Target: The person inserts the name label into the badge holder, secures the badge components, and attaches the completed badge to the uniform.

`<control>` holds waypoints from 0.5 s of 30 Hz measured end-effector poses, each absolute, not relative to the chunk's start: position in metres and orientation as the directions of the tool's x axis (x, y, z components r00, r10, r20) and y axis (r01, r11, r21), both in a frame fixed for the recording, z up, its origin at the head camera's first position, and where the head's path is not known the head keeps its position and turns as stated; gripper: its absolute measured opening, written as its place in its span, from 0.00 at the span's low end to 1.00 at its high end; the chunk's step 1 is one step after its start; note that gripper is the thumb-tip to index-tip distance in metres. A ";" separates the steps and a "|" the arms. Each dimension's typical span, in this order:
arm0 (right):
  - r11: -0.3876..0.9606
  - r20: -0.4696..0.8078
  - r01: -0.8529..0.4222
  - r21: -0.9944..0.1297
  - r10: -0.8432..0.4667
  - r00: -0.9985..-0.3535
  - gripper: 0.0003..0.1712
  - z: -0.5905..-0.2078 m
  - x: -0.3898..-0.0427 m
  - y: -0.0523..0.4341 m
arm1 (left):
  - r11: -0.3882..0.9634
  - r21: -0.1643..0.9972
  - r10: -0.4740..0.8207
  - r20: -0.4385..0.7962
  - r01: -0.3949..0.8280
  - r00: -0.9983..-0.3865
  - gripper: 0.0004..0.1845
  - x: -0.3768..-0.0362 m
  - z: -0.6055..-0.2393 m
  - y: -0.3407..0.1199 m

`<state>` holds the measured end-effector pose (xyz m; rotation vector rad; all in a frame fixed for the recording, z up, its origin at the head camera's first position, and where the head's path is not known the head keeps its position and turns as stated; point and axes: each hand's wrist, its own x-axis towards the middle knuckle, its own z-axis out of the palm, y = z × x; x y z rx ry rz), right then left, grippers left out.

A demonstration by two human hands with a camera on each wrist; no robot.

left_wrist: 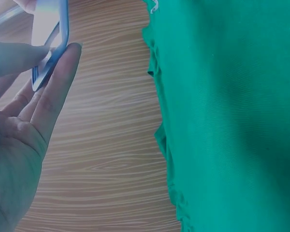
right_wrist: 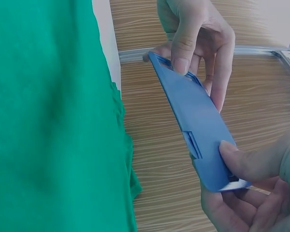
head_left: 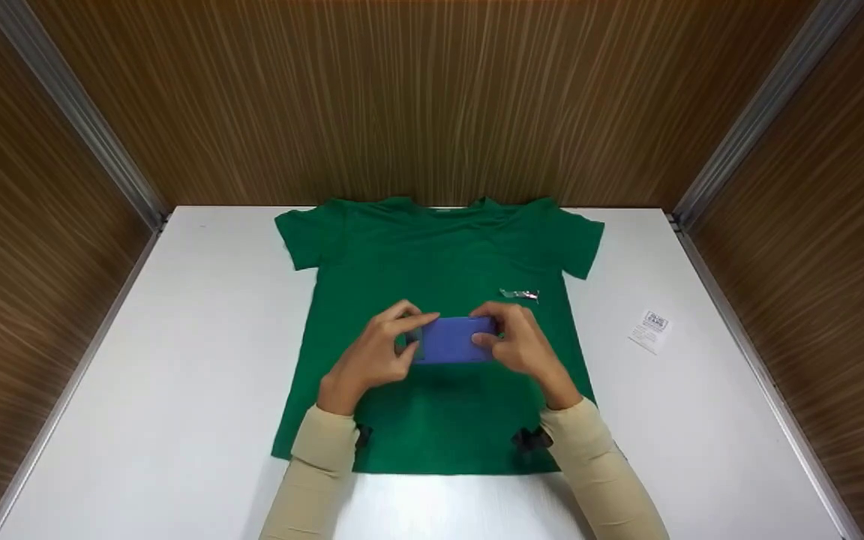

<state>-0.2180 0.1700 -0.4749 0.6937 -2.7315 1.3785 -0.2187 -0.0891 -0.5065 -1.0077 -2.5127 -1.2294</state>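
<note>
A blue-purple phone case [head_left: 448,340] is held up over the green T-shirt [head_left: 432,262], its long side running left to right. My left hand [head_left: 381,351] pinches its left end between thumb and fingers. At the right end my right hand [head_left: 520,341] grips it, thumb on the near face. Seen from the right wrist, the case [right_wrist: 195,116] has a notch in one long edge and a long opening at the end by the left hand [right_wrist: 203,36]. In the left wrist view, the left hand [left_wrist: 26,121] holds the end of the case [left_wrist: 50,48].
The T-shirt lies spread flat on a white table [head_left: 199,360], collar toward the back wall [head_left: 432,97]. A small shiny packet [head_left: 520,295] lies on the shirt behind the right hand. To the right is a white printed card [head_left: 650,331]. Wood-grain panels enclose three sides.
</note>
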 end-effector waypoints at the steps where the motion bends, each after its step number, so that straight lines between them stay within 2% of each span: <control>1: 0.518 0.192 -0.383 -0.765 -0.384 -0.903 0.12 -0.474 -0.218 0.170 | 0.438 0.635 0.499 0.417 0.636 -0.760 0.24 -0.219 -0.506 -0.089; 15: 0.503 0.162 -0.354 -0.788 -0.385 -0.909 0.16 -0.471 -0.220 0.176 | 0.410 0.650 0.502 0.424 0.639 -0.754 0.25 -0.220 -0.507 -0.090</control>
